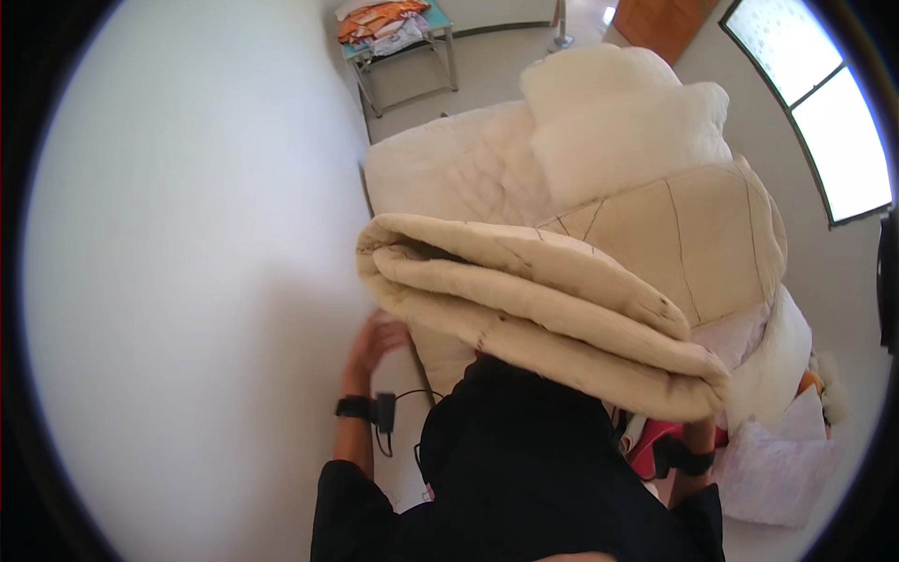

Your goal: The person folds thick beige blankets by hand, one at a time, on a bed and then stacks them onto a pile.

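Observation:
A thick beige quilt (pixel 552 290), folded into several layers with dark stitching lines, spans the middle of the view in front of my black shirt. At its left end, my left hand (pixel 377 339) reaches up against the lower edge; the fingers are blurred and partly covered by the quilt. My right forearm (pixel 695 459) goes up beneath the quilt's right end, which hides my right hand. Behind the folded quilt lies a bed with a cream padded cover (pixel 459 169), another beige stitched quilt (pixel 684 234) and fluffy white bedding (pixel 627 122).
A white wall (pixel 169 281) runs close along my left. A small table (pixel 449 28) with orange and white cloth stands beyond the bed. At the right are a pale patterned pillow (pixel 777 473) and a window (pixel 833 122). A red item (pixel 655 450) shows beside my right forearm.

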The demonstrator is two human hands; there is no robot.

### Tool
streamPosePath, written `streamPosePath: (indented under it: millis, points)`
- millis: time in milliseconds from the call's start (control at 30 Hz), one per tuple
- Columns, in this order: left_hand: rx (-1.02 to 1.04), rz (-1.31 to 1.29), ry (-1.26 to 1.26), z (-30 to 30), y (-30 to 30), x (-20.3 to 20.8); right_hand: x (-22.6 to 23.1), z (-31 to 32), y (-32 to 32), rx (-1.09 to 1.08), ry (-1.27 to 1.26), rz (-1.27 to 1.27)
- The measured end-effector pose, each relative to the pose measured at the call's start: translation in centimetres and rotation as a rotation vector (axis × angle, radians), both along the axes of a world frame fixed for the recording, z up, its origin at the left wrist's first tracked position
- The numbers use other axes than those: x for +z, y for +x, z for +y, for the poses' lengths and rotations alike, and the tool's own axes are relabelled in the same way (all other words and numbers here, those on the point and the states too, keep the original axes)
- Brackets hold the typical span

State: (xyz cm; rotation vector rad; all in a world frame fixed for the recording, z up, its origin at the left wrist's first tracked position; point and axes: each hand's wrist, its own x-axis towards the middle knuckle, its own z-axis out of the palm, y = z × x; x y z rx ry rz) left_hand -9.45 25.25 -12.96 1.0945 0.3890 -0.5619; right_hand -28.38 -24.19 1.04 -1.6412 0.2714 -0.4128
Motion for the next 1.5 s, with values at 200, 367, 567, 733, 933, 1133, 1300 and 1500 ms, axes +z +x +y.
streamPosePath:
  millis: [200,367,567,733,933,1133,1300,1500]
  points:
    - [-0.487,-0.511,0.007,-4.6,7.8,7.6,9.1,4.2,-5.2,-0.018,-0.016,0.187]
    - [-0.634,-0.221,0.489,-3.3,6.8,7.3,8.0,8.7,-6.0,0.062,0.030,0.324]
    - [-0.348,0.107,0.245,-0.5,2.5,-0.5,8.6,10.6,-8.1,0.101,0.018,0.351]
    - [-0.388,-0.177,-0.240,-3.0,8.7,2.9,6.1,12.7,-11.0,0.038,0.021,0.382]
    - [-0.476,-1.011,0.118,-12.0,6.8,27.7,13.3,13.2,-15.3,-0.116,0.335,0.104]
    - [-0.296,-1.205,0.043,-11.0,1.1,30.9,15.1,14.9,-20.7,0.479,0.375,-0.245]
    - [-0.559,-1.164,0.435,-3.1,7.6,21.8,7.9,22.0,-18.7,-0.013,0.288,-0.009]
    - [-0.281,-0.665,0.234,-0.9,11.2,12.3,6.0,24.1,-18.8,-0.108,0.266,0.121]
